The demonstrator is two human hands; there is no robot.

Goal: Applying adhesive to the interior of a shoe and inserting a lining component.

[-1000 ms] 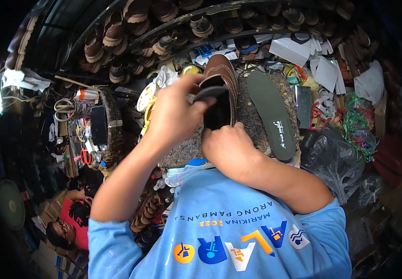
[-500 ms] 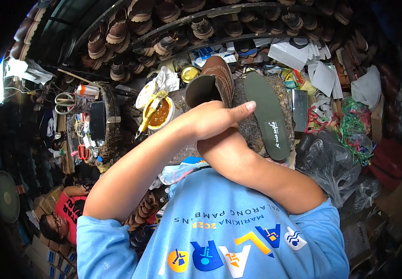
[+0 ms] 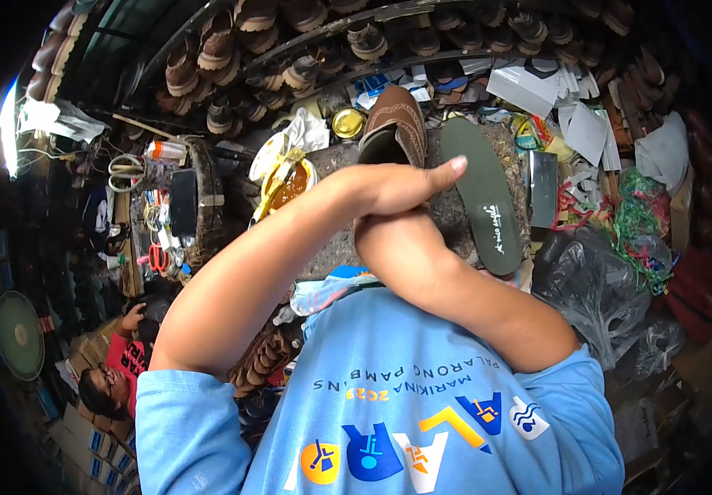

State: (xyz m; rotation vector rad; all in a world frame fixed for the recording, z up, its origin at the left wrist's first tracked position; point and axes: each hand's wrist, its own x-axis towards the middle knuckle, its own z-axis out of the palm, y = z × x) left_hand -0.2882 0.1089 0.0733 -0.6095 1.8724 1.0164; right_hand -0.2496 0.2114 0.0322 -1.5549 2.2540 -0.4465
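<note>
Over the gritty desk (image 3: 335,247), her left hand (image 3: 389,186) has lifted off the brown shoe (image 3: 393,124), flat across the right hand (image 3: 397,243), grip hidden; green insole (image 3: 479,194) untouched

Light-blue short-sleeved shirt (image 3: 422,396) with colourful printed emblems, bare forearms.

- A cramped shoemaker's workshop
- Rows of finished shoes (image 3: 232,49) crowd the overhead racks
- A brown shoe (image 3: 397,124) and a green insole (image 3: 479,194) lie on the tabletop (image 3: 335,239)
- An open glue pot (image 3: 290,183), scissors (image 3: 127,167) and paper patterns (image 3: 537,87) lie about
</note>
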